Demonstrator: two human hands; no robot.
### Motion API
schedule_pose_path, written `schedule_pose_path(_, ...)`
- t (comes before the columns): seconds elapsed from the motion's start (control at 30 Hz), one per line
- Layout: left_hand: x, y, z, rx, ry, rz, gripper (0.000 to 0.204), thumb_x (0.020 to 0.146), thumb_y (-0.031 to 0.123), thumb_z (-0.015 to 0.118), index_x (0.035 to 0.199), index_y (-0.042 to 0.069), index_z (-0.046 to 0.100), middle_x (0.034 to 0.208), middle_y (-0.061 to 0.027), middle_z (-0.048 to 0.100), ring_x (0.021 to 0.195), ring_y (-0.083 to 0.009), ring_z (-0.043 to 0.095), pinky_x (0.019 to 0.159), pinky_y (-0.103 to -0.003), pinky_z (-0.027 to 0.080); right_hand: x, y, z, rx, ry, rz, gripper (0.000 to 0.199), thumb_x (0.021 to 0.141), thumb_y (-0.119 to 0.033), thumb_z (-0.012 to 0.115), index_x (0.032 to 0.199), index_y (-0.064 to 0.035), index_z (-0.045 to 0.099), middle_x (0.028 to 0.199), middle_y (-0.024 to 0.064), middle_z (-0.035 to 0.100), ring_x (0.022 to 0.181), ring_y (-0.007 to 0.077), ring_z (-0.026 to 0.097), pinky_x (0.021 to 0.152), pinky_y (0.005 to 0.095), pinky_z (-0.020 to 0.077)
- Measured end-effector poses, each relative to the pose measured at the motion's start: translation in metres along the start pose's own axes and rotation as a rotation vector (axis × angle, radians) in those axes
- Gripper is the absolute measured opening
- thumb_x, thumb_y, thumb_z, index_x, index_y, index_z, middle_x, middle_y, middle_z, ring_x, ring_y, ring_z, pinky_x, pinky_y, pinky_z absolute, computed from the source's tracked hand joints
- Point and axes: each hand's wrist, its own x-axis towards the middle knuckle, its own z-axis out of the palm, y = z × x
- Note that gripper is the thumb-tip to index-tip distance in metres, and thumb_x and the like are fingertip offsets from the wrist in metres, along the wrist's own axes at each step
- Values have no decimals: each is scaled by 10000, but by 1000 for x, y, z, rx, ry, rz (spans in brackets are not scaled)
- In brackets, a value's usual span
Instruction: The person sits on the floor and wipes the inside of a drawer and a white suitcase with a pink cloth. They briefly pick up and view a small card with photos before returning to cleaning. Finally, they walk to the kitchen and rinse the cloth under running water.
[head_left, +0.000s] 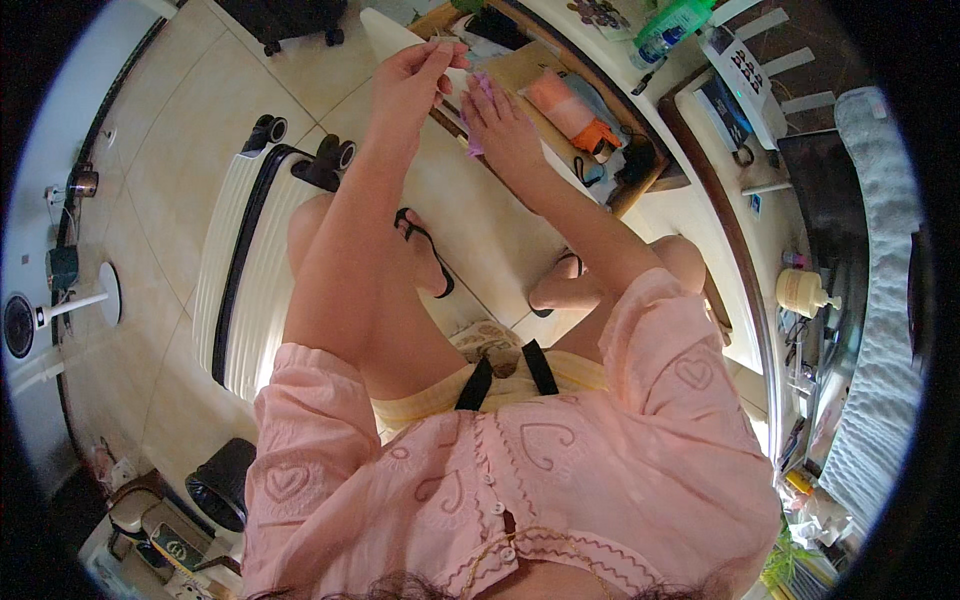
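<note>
An open drawer (558, 168) juts out in front of me at the top of the view. My right hand (508, 130) lies over its front edge with a purple cloth (475, 135) under the fingers, pressed to the panel. At the drawer's left corner, my left hand (412, 75) is closed in a pinch. A small pale thing shows at its fingertips, too small to name. Inside the drawer rest a pink and orange pouch (565, 105), a dark flat item (497, 32) and several small dark objects.
A white suitcase (235, 265) stands by my left leg, with a black wheeled case (285, 20) farther off. On the desk to the right are a green-capped bottle (665, 35), a cream pump bottle (805, 292) and a monitor (825, 190). A white fan (100, 295) stands far left.
</note>
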Motion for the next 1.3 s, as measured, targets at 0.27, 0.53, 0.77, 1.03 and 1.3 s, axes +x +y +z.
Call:
schedule_pose_path(0.27, -5, 1, 1, -35, -11, 0, 213, 848, 245, 546, 882, 51, 627, 796, 14, 615, 568, -43, 439, 482, -177, 331, -64, 10, -43, 45, -165, 31, 505, 720, -139, 499, 1205, -29, 410, 1342, 145, 295, 1224, 278, 318, 981, 382, 323)
schedule_pose_path(0.53, -4, -7, 9, 7, -32, 11, 242, 852, 284, 535, 874, 65, 637, 783, 24, 612, 564, -42, 434, 477, -184, 325, -146, 22, -111, 51, -435, 64, 545, 721, 6, 450, 1257, -29, 358, 1381, 117, 228, 1247, 265, 287, 1005, 320, 312)
schedule_pose_path(0.77, 9, -6, -16, 15, 21, -28, 308, 876, 333, 477, 899, 73, 641, 794, 8, 625, 543, -46, 439, 476, -184, 338, -97, 28, -80, 44, -362, -118, 500, 719, -71, 497, 1213, -58, 422, 1375, 77, 253, 1249, 270, 275, 976, 338, 347)
schedule_pose_path(1.03, 7, 5, -35, -106, 147, -49, 307, 873, 323, 478, 920, 64, 636, 825, -20, 632, 554, -67, 459, 492, -187, 354, 14, 11, -7, 29, -264, -230, 428, 702, -138, 542, 1126, -77, 527, 1329, 30, 343, 1258, 254, 259, 996, 418, 287)
schedule_pose_path(1.3, 9, 3, -25, -155, 133, -54, 299, 877, 302, 460, 906, 63, 638, 826, -26, 627, 575, -66, 458, 492, -195, 352, 22, 23, 1, 154, -247, -282, 403, 709, -163, 541, 1102, -76, 545, 1330, 38, 345, 1250, 271, 277, 1026, 387, 257)
